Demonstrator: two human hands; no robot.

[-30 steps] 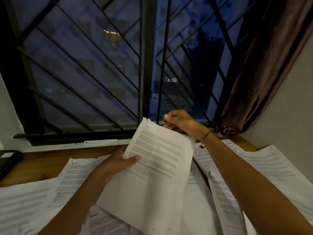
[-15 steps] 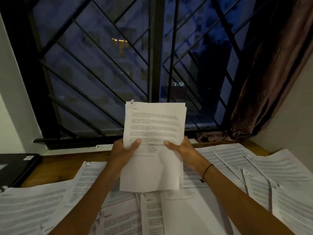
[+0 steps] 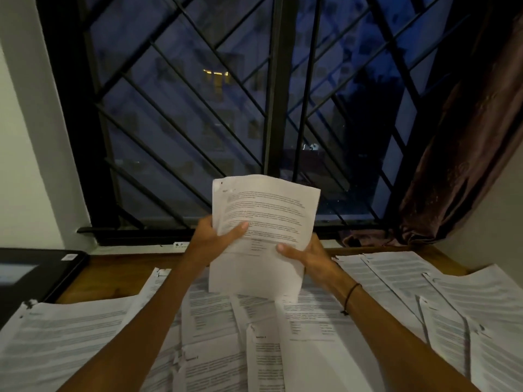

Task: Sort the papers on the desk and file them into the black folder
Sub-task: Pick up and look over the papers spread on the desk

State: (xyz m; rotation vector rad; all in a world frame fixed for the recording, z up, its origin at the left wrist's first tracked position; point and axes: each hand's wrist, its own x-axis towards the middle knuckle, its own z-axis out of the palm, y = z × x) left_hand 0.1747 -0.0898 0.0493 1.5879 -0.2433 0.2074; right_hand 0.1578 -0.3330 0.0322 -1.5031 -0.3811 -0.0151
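I hold a stapled set of printed papers (image 3: 263, 219) upright above the desk, in front of the window. My left hand (image 3: 215, 239) grips its left edge, thumb across the text. My right hand (image 3: 305, 256) grips the lower right edge, thumb on the front. Many more printed sheets (image 3: 215, 329) lie overlapping across the wooden desk (image 3: 113, 281) below my arms. The black folder (image 3: 34, 275) lies at the desk's left end, partly cut off by the frame's edge.
A barred window (image 3: 277, 114) fills the wall behind the desk. A brown curtain (image 3: 464, 154) hangs bunched at the right, its hem on the desk corner. More sheets (image 3: 467, 312) cover the right side, next to a pale wall.
The held papers went from tilted over the desk to upright in both hands, then rose slightly. My right hand moved from the top corner down to the lower right edge.
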